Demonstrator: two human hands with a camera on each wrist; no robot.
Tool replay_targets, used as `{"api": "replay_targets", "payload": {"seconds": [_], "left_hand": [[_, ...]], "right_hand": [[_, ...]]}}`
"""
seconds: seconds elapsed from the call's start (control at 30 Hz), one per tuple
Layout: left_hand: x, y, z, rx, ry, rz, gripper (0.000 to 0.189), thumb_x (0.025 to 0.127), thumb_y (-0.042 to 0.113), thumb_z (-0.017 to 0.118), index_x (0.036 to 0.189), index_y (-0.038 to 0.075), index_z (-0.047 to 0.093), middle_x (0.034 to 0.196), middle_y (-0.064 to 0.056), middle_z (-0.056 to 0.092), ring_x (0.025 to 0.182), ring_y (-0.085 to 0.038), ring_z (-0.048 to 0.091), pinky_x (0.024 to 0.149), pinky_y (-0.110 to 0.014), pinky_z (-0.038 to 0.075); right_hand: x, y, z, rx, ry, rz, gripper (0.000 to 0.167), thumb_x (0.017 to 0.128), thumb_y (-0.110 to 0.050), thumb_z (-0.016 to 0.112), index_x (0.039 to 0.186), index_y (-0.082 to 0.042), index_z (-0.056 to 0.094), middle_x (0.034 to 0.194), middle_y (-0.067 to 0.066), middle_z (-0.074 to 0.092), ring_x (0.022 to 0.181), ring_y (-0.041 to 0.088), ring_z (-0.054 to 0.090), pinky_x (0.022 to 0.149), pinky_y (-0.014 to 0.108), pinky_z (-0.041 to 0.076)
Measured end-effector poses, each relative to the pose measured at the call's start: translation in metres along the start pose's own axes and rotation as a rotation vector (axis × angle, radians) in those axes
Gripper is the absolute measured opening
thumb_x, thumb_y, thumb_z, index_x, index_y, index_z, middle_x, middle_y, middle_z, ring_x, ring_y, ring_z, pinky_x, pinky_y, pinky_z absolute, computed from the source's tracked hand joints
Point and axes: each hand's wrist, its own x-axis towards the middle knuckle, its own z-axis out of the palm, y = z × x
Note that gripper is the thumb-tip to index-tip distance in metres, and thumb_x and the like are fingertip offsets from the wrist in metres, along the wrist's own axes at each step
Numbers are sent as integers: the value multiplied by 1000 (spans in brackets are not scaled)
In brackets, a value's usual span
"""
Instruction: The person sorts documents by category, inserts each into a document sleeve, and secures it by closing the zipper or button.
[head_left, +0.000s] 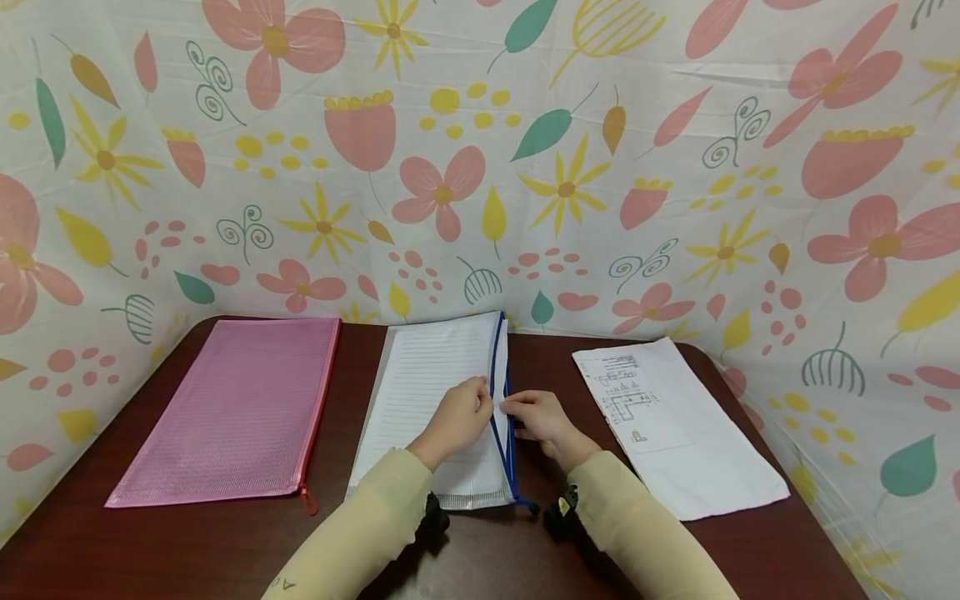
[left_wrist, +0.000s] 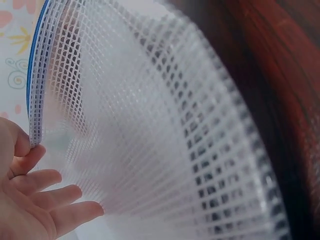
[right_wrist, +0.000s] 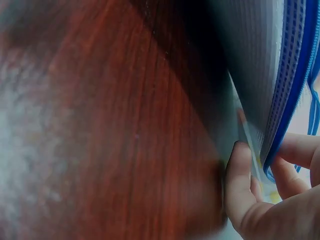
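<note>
A clear mesh zipper pouch (head_left: pixel 420 450) with blue zip edging lies on the table, its right side unzipped and gaping. Lined white paper (head_left: pixel 427 367) shows through it, and a white strip of paper (head_left: pixel 503 350) shows between the blue edges. My left hand (head_left: pixel 461 417) pinches the upper zip edge between thumb and forefinger; in the left wrist view its other fingers (left_wrist: pixel 75 215) spread along the lifted mesh. From the right, my right hand (head_left: pixel 543 419) grips the other blue edge (right_wrist: pixel 295 85), its fingertips inside the opening. The zip pull (head_left: pixel 528 506) hangs at the near corner.
A pink mesh zipper pouch (head_left: pixel 232 408) with a red zip lies on the left of the dark wooden table (head_left: pixel 187 554). White sheets (head_left: pixel 697 442) with a printed diagram lie on the right. A flower-patterned cloth (head_left: pixel 480 167) hangs behind and beside the table.
</note>
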Motion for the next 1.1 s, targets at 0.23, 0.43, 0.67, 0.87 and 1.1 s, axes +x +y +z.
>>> {"api": "replay_targets", "payload": {"seconds": [0.23,0.43,0.67,0.87,1.1], "left_hand": [[0,2,0,-23,-24,9,14,92,6,45,79,5,49,133,-23,53,40,-6,24,44,-18,29],[-1,4,1,-21,-64,2,15,93,6,44,78,6,48,134,-23,53,41,-7,28,44,-18,29],[1,1,4,21,-36,-18,15,94,7,45,80,6,49,92,-17,65,50,-9,37,50,-20,33],[3,-1,5,49,-49,-63,18,96,10,43,77,9,46,63,1,40,54,-11,38,50,-22,32],[6,-8,2,23,-74,-122,20,98,13,40,80,9,49,65,-1,46,52,-12,40,48,-23,34]], "right_hand": [[2,-2,5,-41,6,-12,24,85,-11,66,100,7,68,90,7,60,68,12,56,54,26,51],[6,-3,8,-85,21,-2,20,86,-10,63,98,4,69,90,7,62,67,11,56,55,26,51],[4,-5,6,-81,3,20,25,86,-15,65,105,1,68,101,10,61,76,15,58,61,34,55],[-6,-3,-3,-39,-121,83,50,95,-25,53,140,-9,37,125,21,53,85,20,64,65,39,57],[-34,7,-21,-7,-506,146,72,98,-32,47,151,-7,4,121,21,59,84,20,67,70,39,56]]}}
